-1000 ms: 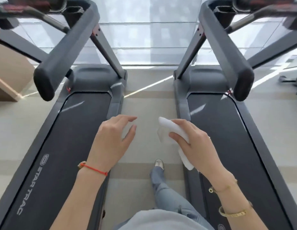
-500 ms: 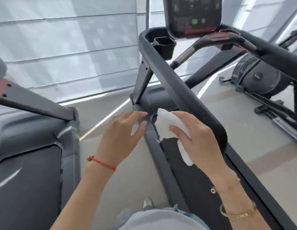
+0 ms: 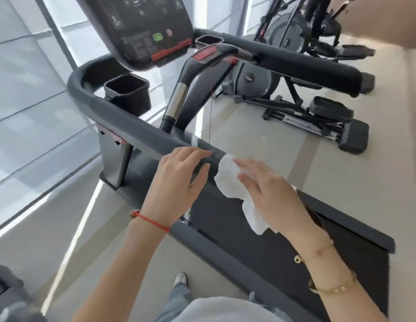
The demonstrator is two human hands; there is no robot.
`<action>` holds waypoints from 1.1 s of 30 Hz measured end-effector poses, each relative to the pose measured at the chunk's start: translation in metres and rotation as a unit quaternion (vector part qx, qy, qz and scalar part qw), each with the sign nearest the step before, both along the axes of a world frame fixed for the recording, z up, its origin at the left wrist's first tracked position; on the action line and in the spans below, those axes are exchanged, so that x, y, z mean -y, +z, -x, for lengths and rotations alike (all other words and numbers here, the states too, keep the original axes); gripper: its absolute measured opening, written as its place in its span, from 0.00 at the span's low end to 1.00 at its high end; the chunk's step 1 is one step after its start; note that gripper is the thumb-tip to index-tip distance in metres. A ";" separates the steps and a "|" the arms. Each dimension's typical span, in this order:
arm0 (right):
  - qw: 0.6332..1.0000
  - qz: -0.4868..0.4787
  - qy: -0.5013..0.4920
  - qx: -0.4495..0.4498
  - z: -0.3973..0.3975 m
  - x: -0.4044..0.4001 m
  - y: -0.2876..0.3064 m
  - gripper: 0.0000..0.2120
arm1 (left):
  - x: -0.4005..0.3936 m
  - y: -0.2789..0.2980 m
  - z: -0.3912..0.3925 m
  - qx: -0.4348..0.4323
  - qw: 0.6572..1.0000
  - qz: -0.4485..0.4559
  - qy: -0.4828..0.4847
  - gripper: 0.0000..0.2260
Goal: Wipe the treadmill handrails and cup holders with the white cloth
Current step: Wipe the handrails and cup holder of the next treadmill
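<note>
Both hands have come up onto the near handrail (image 3: pixel 137 133) since half a second ago. Now the right hand (image 3: pixel 269 191) presses the white cloth (image 3: pixel 228 180) on the rail, fingers bent over it. Just beside it, the left hand (image 3: pixel 177 180) rests on the rail with loose, spread fingers. From the cloth, the long rail runs up and left to the cup holder (image 3: pixel 127 94). So the right hand probably wipes that way.

— What do I have beyond the treadmill?
— I see an elliptical trainer (image 3: pixel 295 98) on the pale floor (image 3: pixel 248 135), frosted window panels (image 3: pixel 28 89) left, another machine's edge (image 3: pixel 7 296) bottom-left.
</note>
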State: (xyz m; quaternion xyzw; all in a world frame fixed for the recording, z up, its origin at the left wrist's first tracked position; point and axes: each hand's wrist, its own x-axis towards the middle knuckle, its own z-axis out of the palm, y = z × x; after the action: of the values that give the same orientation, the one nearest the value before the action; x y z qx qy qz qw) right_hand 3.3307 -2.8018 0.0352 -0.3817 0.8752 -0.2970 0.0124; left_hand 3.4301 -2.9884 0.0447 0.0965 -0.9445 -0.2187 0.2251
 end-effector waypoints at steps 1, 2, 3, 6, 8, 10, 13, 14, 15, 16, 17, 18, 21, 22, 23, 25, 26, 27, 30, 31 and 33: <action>1.000 -0.013 -0.021 0.001 -0.004 0.004 -0.007 0.23 | 0.010 -0.002 0.008 0.010 1.000 0.007 -0.024 0.12; 0.999 -0.022 -0.047 -0.009 -0.007 0.008 -0.012 0.23 | 0.020 -0.004 0.015 0.019 0.999 0.011 -0.046 0.12; 0.997 -0.030 -0.072 -0.020 -0.009 0.012 -0.016 0.23 | 0.028 -0.006 0.022 0.028 0.997 0.014 -0.066 0.13; 0.987 -0.077 -0.138 -0.037 -0.012 0.035 -0.017 0.22 | 0.050 -0.012 0.038 0.057 0.990 0.028 -0.125 0.13; 0.980 -0.100 -0.164 -0.042 -0.012 0.053 -0.017 0.21 | 0.060 -0.016 0.047 0.067 0.984 0.036 -0.160 0.13; 0.976 -0.100 -0.186 -0.059 -0.015 0.061 -0.018 0.20 | 0.065 -0.019 0.052 0.075 0.978 0.042 -0.188 0.12; 0.963 -0.068 -0.232 -0.116 -0.026 0.047 -0.025 0.19 | 0.065 -0.024 0.056 0.078 0.971 0.047 -0.219 0.12; 0.956 -0.057 -0.259 -0.128 -0.029 0.037 -0.027 0.18 | 0.063 -0.025 0.056 0.074 0.971 0.045 -0.225 0.11; 0.946 -0.048 -0.291 -0.132 -0.031 0.027 -0.029 0.17 | 0.061 -0.026 0.057 0.069 0.970 0.040 -0.230 0.11; 0.936 -0.043 -0.324 -0.134 -0.031 0.019 -0.030 0.17 | 0.058 -0.026 0.057 0.065 0.969 0.036 -0.235 0.10; 0.924 -0.047 -0.356 -0.135 -0.030 0.014 -0.031 0.17 | 0.055 -0.026 0.058 0.061 0.968 0.032 -0.240 0.10; 0.912 -0.057 -0.382 -0.138 -0.028 0.014 -0.032 0.17 | 0.052 -0.026 0.059 0.059 0.967 0.031 -0.246 0.10; 0.909 -0.069 -0.382 -0.151 -0.022 0.041 -0.030 0.17 | 0.044 -0.026 0.059 0.067 0.964 0.038 -0.256 0.10; 0.919 -0.065 -0.356 -0.154 -0.022 0.052 -0.031 0.17 | 0.043 -0.027 0.059 0.076 0.963 0.042 -0.256 0.09; 0.928 -0.059 -0.331 -0.159 -0.024 0.059 -0.033 0.17 | 0.042 -0.027 0.059 0.083 0.963 0.044 -0.253 0.09; 0.937 -0.043 -0.300 -0.175 -0.027 0.054 -0.036 0.19 | 0.040 -0.028 0.058 0.085 0.964 0.037 -0.249 0.09; 0.936 -0.033 -0.296 -0.186 -0.028 0.044 -0.038 0.18 | 0.039 -0.028 0.058 0.081 0.965 0.034 -0.248 0.09; 0.932 -0.028 -0.304 -0.195 -0.030 0.031 -0.040 0.18 | 0.037 -0.028 0.058 0.076 0.965 0.034 -0.250 0.09; 0.904 -0.025 -0.382 -0.192 -0.027 -0.005 -0.041 0.16 | 0.026 -0.027 0.059 0.069 0.962 0.039 -0.261 0.11; 0.894 -0.022 -0.407 -0.186 -0.025 -0.010 -0.041 0.17 | 0.021 -0.026 0.060 0.070 0.961 0.039 -0.265 0.11; 0.881 -0.025 -0.430 -0.194 -0.023 -0.010 -0.041 0.17 | 0.011 -0.025 0.062 0.067 0.959 0.038 -0.271 0.11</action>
State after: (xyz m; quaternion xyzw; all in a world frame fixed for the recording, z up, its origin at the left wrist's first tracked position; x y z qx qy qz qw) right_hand 3.3534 -2.7917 -0.0060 -0.0176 0.9453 -0.1712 -0.2773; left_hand 3.3678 -2.9992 0.0198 -0.1574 -0.9557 -0.2286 0.0974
